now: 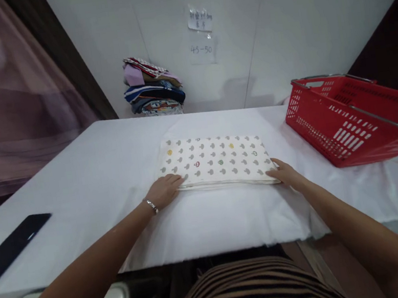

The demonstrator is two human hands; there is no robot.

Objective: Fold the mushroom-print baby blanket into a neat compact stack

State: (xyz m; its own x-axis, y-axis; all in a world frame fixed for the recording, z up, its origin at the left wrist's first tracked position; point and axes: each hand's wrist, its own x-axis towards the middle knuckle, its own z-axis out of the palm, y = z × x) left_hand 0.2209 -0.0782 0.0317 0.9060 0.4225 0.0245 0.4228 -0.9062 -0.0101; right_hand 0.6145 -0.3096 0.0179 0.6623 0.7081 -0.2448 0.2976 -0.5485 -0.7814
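Both forearms reach over the white table (pixel 75 166) so the left hand (pixel 164 191) and right hand (pixel 286 174) press flat, fingers together, on the folded patterned cloth (pixel 219 161) at its near corners. That cloth lies mid-table, squared to the edge, the red basket (pixel 350 118) just right.

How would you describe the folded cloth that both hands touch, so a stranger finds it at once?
On the white table, left of the red basket, lies a flat folded cloth. The left hand and right hand touch its near corners. Unlike the colourful stack by the wall, it is cream with small grey shapes.

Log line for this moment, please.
left hand: on cloth corner | right hand: on cloth corner | cloth: folded, flat on table
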